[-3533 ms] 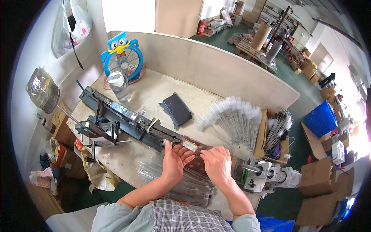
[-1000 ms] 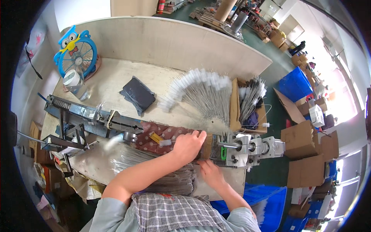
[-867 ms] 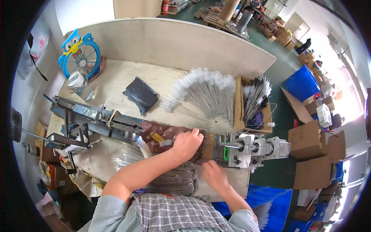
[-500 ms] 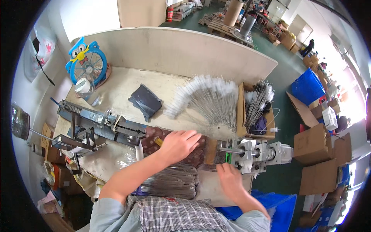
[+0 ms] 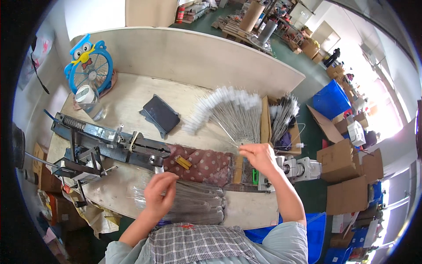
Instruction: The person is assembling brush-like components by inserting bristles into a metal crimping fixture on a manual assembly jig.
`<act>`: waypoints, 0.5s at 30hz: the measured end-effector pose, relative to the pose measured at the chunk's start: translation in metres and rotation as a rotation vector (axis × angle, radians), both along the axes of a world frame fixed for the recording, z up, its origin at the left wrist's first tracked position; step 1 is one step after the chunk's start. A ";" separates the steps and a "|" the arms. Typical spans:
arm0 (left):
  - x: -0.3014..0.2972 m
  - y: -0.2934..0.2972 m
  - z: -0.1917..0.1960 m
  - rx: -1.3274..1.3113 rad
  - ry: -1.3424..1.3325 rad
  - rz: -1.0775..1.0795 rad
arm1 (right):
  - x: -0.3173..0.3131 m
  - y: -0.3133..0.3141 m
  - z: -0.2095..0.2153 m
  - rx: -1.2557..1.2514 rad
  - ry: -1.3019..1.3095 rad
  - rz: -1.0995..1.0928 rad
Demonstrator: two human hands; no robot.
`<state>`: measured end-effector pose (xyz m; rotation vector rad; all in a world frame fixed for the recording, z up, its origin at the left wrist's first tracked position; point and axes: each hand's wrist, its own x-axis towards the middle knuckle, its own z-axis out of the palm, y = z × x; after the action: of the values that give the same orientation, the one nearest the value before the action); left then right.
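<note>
My right hand (image 5: 260,157) is pinched at the near end of the fanned white-bristled wire brushes (image 5: 239,108). A thin wire-handled brush (image 5: 226,132) runs from its fingertips toward the fan. Over the bundle of bent metal wires (image 5: 198,204) is my left hand (image 5: 161,193), its fingers curled together. Whatever is between those fingers is too small to make out. Partly behind my right forearm stands the silver clamping machine (image 5: 303,169), with a green piece (image 5: 255,177) at its left side.
A long black metal fixture (image 5: 110,138) lies at left, beside a dotted cloth pad (image 5: 206,165) with a yellow block (image 5: 183,163). A dark phone-like slab (image 5: 160,115) lies behind. A blue fan (image 5: 90,70) stands at back left, and a cardboard box (image 5: 265,121) of brushes at right.
My right hand has gone from the machine up to the fanned brushes. My left hand has drawn back from the cloth pad, left and nearer, to the wire bundle. The view has shifted slightly.
</note>
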<state>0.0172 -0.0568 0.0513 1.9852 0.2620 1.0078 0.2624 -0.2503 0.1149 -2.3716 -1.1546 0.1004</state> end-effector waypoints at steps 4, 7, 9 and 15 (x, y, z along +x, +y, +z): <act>-0.007 -0.004 -0.007 -0.033 0.090 0.015 | -0.006 0.004 0.027 -0.147 0.335 -0.010; -0.005 -0.009 -0.009 -0.211 0.189 -0.076 | -0.011 0.010 0.045 -0.034 0.468 -0.016; 0.005 -0.020 -0.003 -0.194 0.195 -0.145 | -0.013 0.021 0.051 0.031 0.071 0.116; 0.016 -0.036 -0.002 -0.170 0.258 -0.233 | 0.008 0.003 0.019 -0.206 -0.038 0.143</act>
<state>0.0336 -0.0925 0.0492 1.9357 0.2412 0.5634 0.2701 -0.2476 0.1339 -2.4738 -1.3909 0.2335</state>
